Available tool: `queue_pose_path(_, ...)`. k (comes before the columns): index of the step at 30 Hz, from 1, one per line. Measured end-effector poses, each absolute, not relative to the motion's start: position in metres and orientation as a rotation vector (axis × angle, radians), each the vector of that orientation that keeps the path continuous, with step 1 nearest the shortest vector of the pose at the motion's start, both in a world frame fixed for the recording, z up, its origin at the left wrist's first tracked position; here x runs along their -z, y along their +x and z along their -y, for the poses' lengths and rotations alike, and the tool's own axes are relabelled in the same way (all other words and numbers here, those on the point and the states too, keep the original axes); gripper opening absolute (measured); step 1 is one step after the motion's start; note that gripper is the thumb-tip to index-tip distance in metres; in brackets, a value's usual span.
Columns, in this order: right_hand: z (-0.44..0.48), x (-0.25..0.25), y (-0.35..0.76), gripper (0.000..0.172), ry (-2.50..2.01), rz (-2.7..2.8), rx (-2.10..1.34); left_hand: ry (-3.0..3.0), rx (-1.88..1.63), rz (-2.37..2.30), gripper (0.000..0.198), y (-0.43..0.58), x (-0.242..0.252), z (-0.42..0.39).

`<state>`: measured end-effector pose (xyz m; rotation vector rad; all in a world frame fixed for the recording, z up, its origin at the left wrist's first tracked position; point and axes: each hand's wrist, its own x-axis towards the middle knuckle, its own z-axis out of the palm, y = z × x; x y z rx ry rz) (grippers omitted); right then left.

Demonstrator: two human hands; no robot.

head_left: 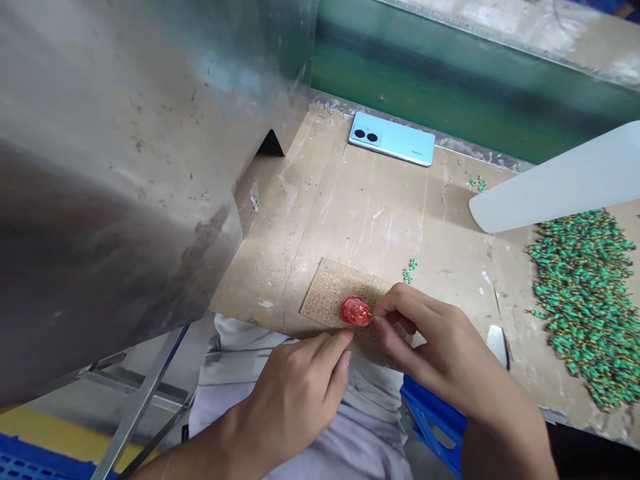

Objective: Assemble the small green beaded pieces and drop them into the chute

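A glossy red oval piece (356, 311) lies on a speckled tan board (325, 287) near the table's front edge. My right hand (425, 333) is at its right side, thumb and index finger pinched on a tiny green piece (371, 314) that touches the red one. My left hand (310, 380) rests at the board's front edge, fingers together and fingertips just below the red piece; what it holds, if anything, is hidden. Several small green pieces (410, 271) lie just behind the board.
A big pile of green and yellow pieces (585, 300) covers the right side. Above it leans a white cylinder (555, 180). A light-blue phone (400, 141) lies at the back by a green wall (425, 87). Sheet metal (125, 167) fills the left.
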<state>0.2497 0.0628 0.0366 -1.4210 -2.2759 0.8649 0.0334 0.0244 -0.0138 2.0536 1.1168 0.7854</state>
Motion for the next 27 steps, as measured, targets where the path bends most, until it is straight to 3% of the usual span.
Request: queue_pose_path(27,-0.0676,-0.0375,0.2470,0.017,-1.466,2.344,-0.798,2.025,-0.789,-1.115,0.029,0.0327,0.0140,-0.0258)
